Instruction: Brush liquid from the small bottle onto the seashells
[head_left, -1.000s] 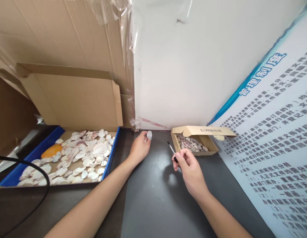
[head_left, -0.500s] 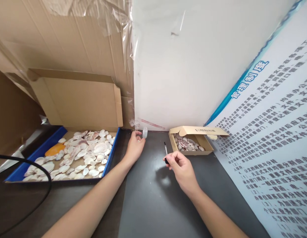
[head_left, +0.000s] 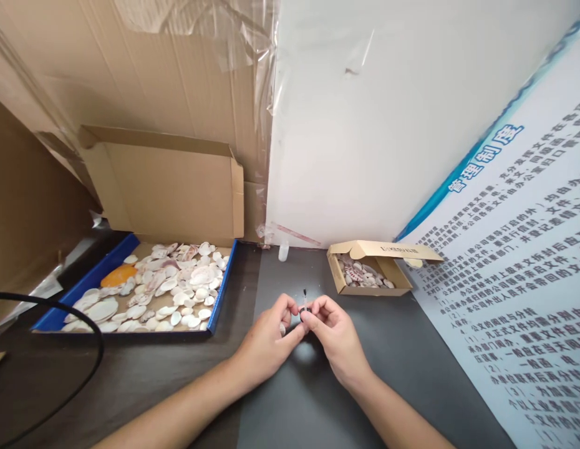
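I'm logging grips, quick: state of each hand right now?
Left hand: closed on a small pale object; whether it also grips the black-capped brush can't be told.
Right hand: closed, pinching that brush.

Left hand (head_left: 267, 338) and right hand (head_left: 340, 342) are both just bare, fingers (head_left: 286, 304) to wrists (head_left: 237, 374), plus bare forearms (head_left: 182, 405) behind them.

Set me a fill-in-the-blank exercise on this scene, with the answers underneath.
1. The walls of the left box are coloured ____.
2. Among the mostly pale shells in that box lies one large ____ one.
3. The tip of the brush between the left hand and the right hand is coloured ____.
4. In size, the right box is the ____ of the two.

Missing words: blue; orange; black; smaller.
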`<action>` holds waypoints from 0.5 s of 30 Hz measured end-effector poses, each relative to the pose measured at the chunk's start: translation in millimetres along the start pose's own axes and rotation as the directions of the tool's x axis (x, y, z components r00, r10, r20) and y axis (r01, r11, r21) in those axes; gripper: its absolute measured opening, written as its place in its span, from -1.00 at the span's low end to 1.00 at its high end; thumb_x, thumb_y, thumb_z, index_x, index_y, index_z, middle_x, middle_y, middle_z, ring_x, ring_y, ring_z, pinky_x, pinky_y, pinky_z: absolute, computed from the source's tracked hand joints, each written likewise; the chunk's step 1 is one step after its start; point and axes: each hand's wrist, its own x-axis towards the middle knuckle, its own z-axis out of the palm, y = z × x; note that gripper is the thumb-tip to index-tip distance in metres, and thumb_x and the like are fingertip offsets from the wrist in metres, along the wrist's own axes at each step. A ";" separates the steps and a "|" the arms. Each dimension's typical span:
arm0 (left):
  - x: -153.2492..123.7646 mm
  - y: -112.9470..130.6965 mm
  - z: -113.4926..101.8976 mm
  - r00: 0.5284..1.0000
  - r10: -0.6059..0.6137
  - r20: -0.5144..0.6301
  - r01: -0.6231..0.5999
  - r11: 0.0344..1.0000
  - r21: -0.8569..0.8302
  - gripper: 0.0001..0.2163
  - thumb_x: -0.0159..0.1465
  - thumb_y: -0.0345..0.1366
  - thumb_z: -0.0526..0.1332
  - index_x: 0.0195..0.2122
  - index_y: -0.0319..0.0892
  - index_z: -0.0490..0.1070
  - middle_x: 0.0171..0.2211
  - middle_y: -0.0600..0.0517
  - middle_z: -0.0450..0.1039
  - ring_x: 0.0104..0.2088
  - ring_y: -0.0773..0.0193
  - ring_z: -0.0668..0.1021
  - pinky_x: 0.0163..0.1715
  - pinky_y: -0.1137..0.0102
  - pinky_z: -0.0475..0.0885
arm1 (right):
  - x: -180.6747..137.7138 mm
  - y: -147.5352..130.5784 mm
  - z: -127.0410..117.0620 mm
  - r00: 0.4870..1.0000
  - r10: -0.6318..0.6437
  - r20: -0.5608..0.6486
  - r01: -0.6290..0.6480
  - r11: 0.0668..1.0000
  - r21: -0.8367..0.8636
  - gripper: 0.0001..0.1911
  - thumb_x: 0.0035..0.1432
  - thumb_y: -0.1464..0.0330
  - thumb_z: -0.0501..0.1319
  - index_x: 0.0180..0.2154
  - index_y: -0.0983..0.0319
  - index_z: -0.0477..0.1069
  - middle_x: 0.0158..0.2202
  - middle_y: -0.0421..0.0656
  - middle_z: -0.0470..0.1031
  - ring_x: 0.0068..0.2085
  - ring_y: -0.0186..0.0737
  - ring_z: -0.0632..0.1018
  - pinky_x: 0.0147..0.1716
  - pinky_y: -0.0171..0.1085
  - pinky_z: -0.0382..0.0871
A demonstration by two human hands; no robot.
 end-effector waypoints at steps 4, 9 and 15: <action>-3.9 2.2 -5.5 1.000 0.019 -0.013 -0.017 0.991 0.131 -0.84 0.31 -0.15 0.12 -0.27 -0.11 0.25 -0.52 0.22 0.08 -0.49 0.34 0.24 -0.44 0.43 0.11 | -0.9 2.4 4.1 0.999 0.039 0.003 -0.039 0.999 0.028 -0.57 0.00 0.09 0.45 -0.44 0.19 0.28 -0.39 -0.23 0.45 -0.38 -0.33 0.47 -0.35 -0.37 0.39; -4.3 2.9 -7.1 1.000 0.016 -0.018 -0.012 0.983 0.183 -0.86 0.31 -0.16 0.10 -0.27 -0.11 0.24 -0.52 0.20 0.15 -0.48 0.32 0.29 -0.43 0.43 0.13 | -3.7 4.6 5.2 0.996 0.082 0.018 -0.083 0.996 0.020 -0.59 0.01 0.08 0.45 -0.42 0.21 0.34 -0.34 -0.19 0.49 -0.33 -0.28 0.52 -0.31 -0.33 0.43; 0.1 -6.2 -9.1 0.997 0.003 -0.074 0.009 0.987 0.157 -0.84 0.28 -0.15 0.14 -0.32 -0.09 0.21 -0.52 0.20 0.15 -0.49 0.32 0.28 -0.45 0.43 0.13 | -4.6 -4.9 5.8 0.993 0.102 0.050 -0.100 0.994 -0.040 -0.60 0.02 0.03 0.42 -0.38 0.22 0.45 -0.22 -0.07 0.58 -0.22 -0.13 0.58 -0.17 -0.19 0.47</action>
